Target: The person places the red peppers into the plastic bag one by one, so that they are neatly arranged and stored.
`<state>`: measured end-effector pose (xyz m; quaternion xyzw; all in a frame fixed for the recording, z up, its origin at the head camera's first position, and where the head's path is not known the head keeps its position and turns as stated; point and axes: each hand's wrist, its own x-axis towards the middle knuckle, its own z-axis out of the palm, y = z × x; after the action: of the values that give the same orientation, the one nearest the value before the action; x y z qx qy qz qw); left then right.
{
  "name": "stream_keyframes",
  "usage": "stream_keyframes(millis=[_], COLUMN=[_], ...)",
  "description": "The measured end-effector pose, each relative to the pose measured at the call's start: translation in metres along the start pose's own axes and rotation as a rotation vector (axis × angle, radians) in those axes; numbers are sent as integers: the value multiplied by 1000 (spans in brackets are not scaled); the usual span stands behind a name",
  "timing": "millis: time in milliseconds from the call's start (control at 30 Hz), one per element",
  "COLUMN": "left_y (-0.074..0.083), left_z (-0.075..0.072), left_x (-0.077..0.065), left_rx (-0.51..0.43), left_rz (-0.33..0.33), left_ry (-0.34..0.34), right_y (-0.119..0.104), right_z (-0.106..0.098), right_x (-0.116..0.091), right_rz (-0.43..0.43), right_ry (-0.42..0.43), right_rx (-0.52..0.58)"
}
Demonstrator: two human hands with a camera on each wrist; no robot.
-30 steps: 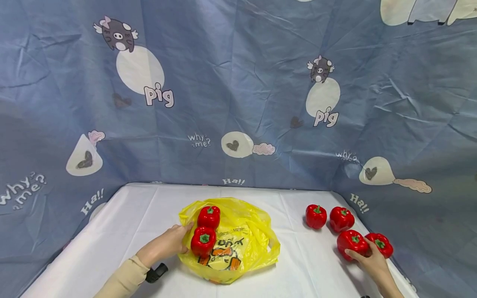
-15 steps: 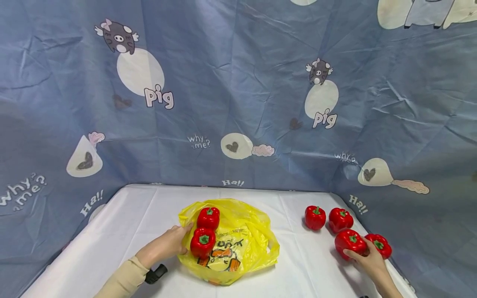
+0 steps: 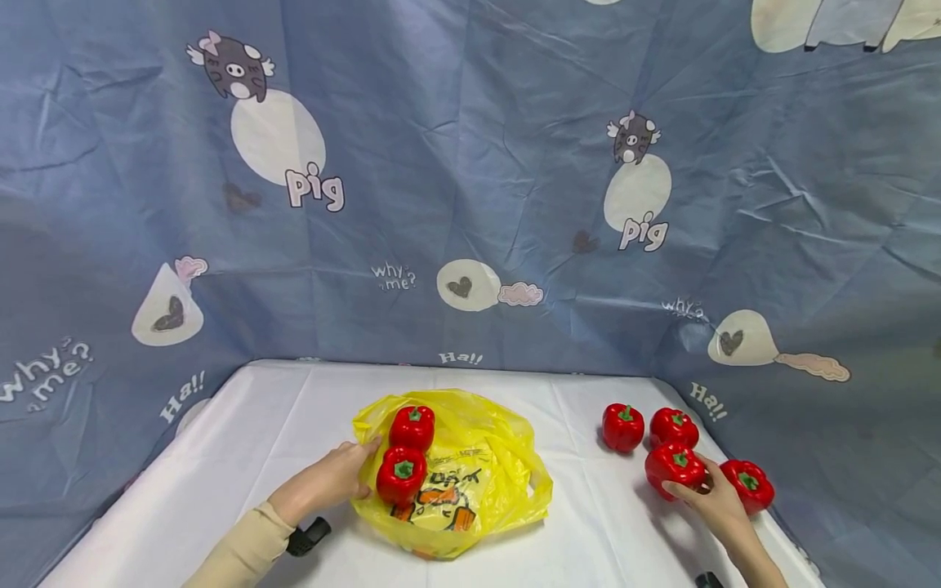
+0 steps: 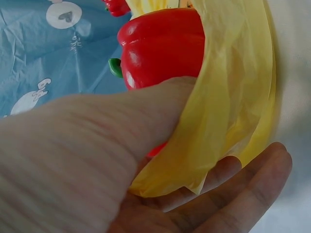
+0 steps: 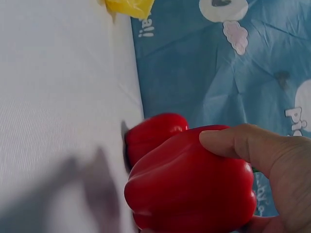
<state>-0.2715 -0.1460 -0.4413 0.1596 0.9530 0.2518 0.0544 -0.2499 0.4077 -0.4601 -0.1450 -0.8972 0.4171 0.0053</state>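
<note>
My right hand (image 3: 719,505) grips a red bell pepper (image 3: 671,465), thumb on one side and fingers round the far side. In the right wrist view this bell pepper (image 5: 192,187) hides part of another one behind it. At the left, my left hand (image 3: 334,478) holds the rim of a yellow plastic bag (image 3: 507,445). In the left wrist view its thumb lies inside the bag (image 4: 226,73) and the fingers lie outside. Two red bell peppers sit on the bag's left part, one behind (image 3: 412,426) and one in front (image 3: 400,475).
Three other bell peppers stand near the held one: one at its back left (image 3: 623,428), one just behind (image 3: 674,428) and one at its right (image 3: 748,485). A white cloth (image 3: 294,425) covers the table. Blue patterned fabric (image 3: 382,196) rises at the back and sides.
My right hand has lifted the bell pepper and carried it a little left and away, apart from the right-hand one. The left hand and bag stay put.
</note>
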Motion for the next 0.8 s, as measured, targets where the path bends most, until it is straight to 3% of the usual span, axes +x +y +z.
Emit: stream_keyframes(millis=[800], left_y=[1], left_z=[-2], left_x=[0], left_rx=[7], left_rz=[-3], left_ry=[-11], right_y=[-48], right_z=[40], right_x=[2], right_rz=[-200], right_ry=[-23], right_rx=[13])
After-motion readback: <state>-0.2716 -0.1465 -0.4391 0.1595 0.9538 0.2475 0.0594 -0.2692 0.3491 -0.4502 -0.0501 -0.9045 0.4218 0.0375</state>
